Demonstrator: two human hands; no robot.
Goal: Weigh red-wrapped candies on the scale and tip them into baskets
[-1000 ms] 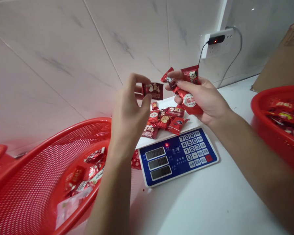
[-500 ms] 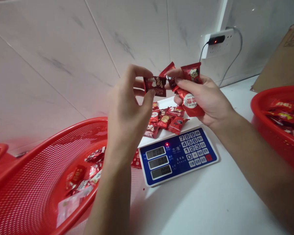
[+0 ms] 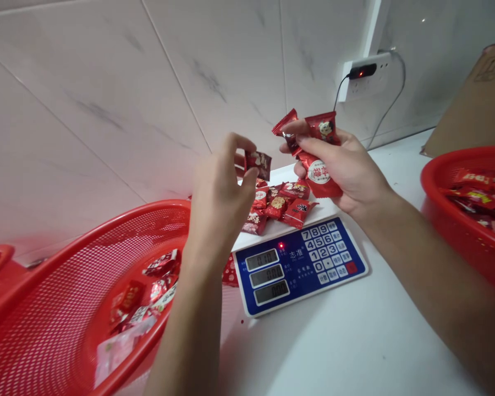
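Between the thumb and fingers of my left hand (image 3: 225, 190) is a dark red wrapped candy (image 3: 259, 165), held above the scale's left side. My right hand (image 3: 346, 168) grips several red wrapped candies (image 3: 318, 173), one with a white round label and one with a cartoon figure. Below both hands stands a digital scale (image 3: 301, 269) with a blue keypad panel and three displays. A pile of red wrapped candies (image 3: 278, 206) lies on its white pan, partly hidden by my left hand.
On the left a red mesh basket (image 3: 45, 286) holds several wrapped candies and a clear packet. Another red basket (image 3: 431, 176) of candies stands at the right, before a cardboard box (image 3: 470, 110). A power strip (image 3: 365, 80) with a cable hangs on the tiled wall.
My left hand has moved down and slightly away from my right hand, carrying the dark red candy with it. The right hand stays nearly still with its candies.
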